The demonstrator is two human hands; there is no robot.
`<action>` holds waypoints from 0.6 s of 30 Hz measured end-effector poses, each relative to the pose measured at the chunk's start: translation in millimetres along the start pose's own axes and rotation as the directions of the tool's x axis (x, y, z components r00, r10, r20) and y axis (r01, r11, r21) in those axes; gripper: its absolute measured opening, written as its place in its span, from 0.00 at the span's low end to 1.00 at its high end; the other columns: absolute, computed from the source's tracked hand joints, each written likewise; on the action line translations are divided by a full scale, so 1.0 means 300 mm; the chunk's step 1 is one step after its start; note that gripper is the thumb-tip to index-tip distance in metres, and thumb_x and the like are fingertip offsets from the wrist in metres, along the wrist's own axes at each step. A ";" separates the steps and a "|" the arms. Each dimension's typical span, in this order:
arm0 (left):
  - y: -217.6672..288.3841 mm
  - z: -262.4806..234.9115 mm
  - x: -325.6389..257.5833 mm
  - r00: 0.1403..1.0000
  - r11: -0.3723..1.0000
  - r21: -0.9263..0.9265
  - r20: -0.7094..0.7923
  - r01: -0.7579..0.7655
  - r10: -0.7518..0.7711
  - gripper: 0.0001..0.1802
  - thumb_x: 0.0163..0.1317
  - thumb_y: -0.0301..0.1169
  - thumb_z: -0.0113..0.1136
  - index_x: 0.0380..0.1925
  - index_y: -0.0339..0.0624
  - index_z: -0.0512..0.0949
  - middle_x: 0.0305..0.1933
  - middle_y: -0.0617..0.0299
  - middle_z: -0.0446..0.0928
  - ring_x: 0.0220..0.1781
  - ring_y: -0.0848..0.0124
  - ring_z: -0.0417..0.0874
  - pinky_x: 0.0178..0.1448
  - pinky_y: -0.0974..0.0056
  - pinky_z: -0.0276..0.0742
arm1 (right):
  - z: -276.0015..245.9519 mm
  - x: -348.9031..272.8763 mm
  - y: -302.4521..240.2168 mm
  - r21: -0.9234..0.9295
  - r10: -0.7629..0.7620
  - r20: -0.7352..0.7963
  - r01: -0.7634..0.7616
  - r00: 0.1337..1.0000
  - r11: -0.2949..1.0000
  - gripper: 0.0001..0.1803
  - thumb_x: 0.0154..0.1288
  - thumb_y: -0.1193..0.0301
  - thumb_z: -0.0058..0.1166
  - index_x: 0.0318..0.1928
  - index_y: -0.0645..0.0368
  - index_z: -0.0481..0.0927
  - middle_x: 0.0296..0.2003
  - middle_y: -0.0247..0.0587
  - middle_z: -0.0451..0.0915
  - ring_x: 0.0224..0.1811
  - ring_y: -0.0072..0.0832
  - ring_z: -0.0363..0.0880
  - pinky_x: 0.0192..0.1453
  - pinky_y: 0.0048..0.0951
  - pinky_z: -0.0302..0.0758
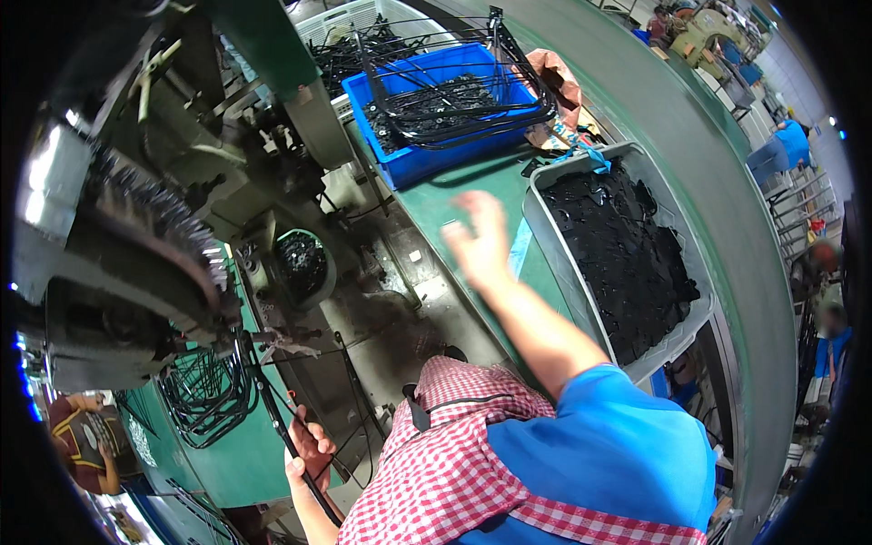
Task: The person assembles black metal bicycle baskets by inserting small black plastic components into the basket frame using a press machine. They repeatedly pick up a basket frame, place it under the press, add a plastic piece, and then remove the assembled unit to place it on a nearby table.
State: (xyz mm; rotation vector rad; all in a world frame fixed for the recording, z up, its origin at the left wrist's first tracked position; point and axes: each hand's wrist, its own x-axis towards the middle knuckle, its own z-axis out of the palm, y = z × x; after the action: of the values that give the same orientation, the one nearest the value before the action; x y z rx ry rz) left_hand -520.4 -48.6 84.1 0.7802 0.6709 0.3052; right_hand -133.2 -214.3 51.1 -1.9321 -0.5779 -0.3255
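Observation:
My left hand [309, 450] is closed round a black wire frame [272, 400] whose thin rods reach up toward the machine [136, 236] on the left. My right hand [477, 241] is lifted over the green table [472, 186] with fingers spread and nothing in it; it looks blurred. It hovers just left of a grey bin [545, 236] filled with flat black parts. A blue crate [427, 163] beyond it holds black wire frames and small black pieces. I wear a blue shirt and a red checked apron [445, 454].
A round cup of small black parts [302, 263] sits on the machine bed. More wire frames [204, 391] are stacked at lower left. A white basket [341, 23] stands behind the blue crate. Other people stand at far right [790, 141] and lower left [86, 440].

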 end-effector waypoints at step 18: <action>-0.018 0.004 0.024 1.000 1.000 0.022 0.008 -0.018 0.018 0.55 0.38 0.48 0.67 0.68 0.46 0.54 0.33 0.66 0.66 0.30 0.75 0.69 0.35 0.68 0.67 | -0.446 0.038 0.764 0.065 0.540 -0.314 -0.550 0.781 0.832 0.11 0.53 0.75 0.63 0.38 0.66 0.82 0.33 0.38 0.82 0.35 0.21 0.78 0.43 0.23 0.74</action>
State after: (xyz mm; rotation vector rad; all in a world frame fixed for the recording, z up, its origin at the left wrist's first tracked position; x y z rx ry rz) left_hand -514.2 -49.4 77.6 0.8081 0.6616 0.3114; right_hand 2.5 -410.6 -65.7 -1.9257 0.2171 -0.2629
